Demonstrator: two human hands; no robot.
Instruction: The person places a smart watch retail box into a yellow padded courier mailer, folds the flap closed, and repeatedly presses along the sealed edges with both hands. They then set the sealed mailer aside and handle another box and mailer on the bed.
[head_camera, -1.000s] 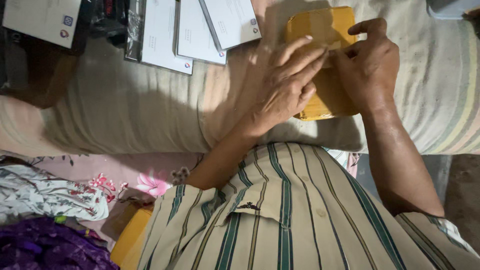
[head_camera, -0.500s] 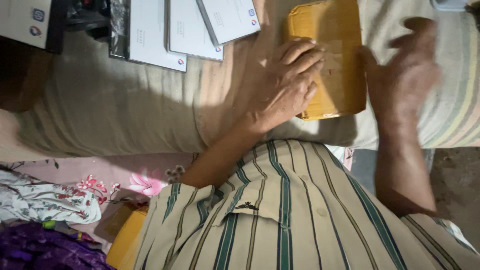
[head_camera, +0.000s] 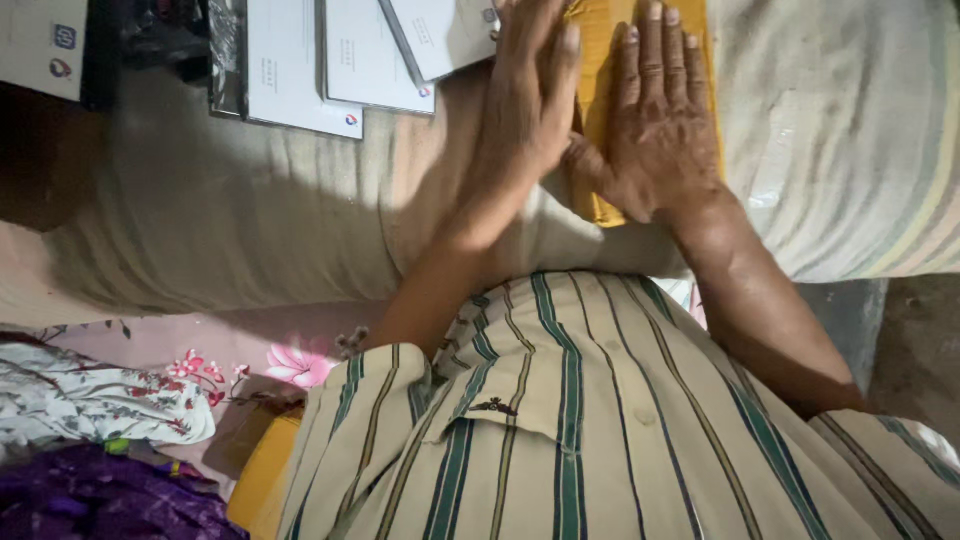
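Both hands lie on a yellow padded envelope (head_camera: 597, 150) that rests on a beige striped cushion (head_camera: 830, 130) at the far side of the scene. The right hand (head_camera: 660, 125) is spread flat, palm down, fingers straight and close together, pressing the envelope against the cushion. The left hand (head_camera: 528, 95) stands more on edge along the envelope's left border, fingers straight and together, gripping nothing. Judging by this, the step in hand is smoothing or pressing the envelope flat. A next move would likely call for even pressure along its length while one hand keeps it from sliding on the soft surface. To the left, 3 white flat boxes (head_camera: 300, 70) lie overlapping on the cushion. Near the person, floral fabric (head_camera: 90, 400) lies at the left.
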